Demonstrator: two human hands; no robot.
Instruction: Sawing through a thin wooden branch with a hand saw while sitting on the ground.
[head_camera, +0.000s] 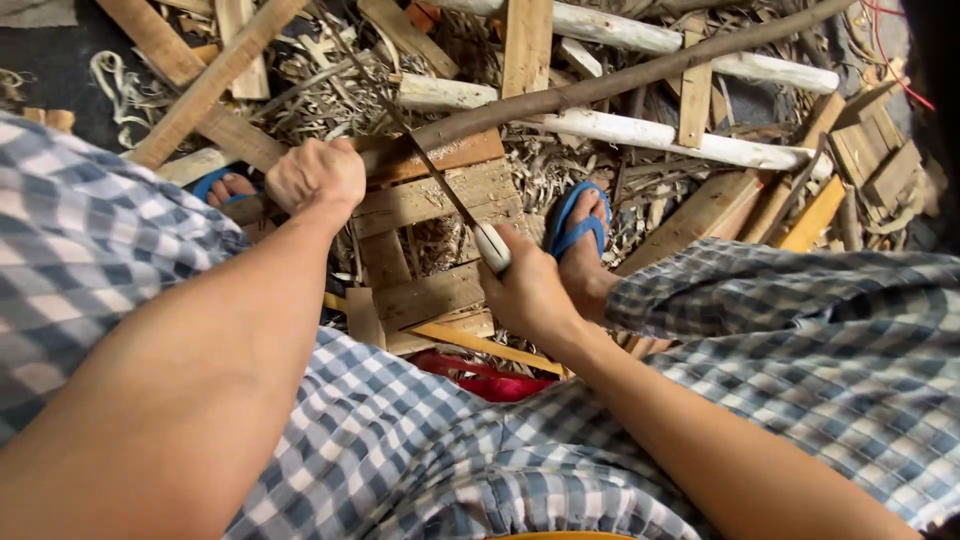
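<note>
While your left hand (316, 177) closes in a fist on the near end of the long brown branch (600, 88), your right hand (525, 290) wraps tight around the pale handle of the saw (455, 200). Its thin blade runs up and away from that handle, crossing the branch just beside your left fist. The branch rests on a low wooden block (435, 195) made of nailed planks, and from there it slants off toward the far right, over the heap.

Around the block, room is scarce. Peeled white poles (640, 130) lie just behind the branch, nearly touching it. Loose planks (190, 85) cross behind your left fist, and more boards (790, 205) are stacked well to the right of the block. Bark shavings (560, 170) fill the gaps between them. Your foot in a blue sandal (578, 225) stands right against the block's right edge, near your saw hand; the other sandal (225, 185) shows just left of your fist. A yellow strip (470, 342) and something red (480, 380) lie at the block's near edge, above your checked clothing (400, 440).
</note>
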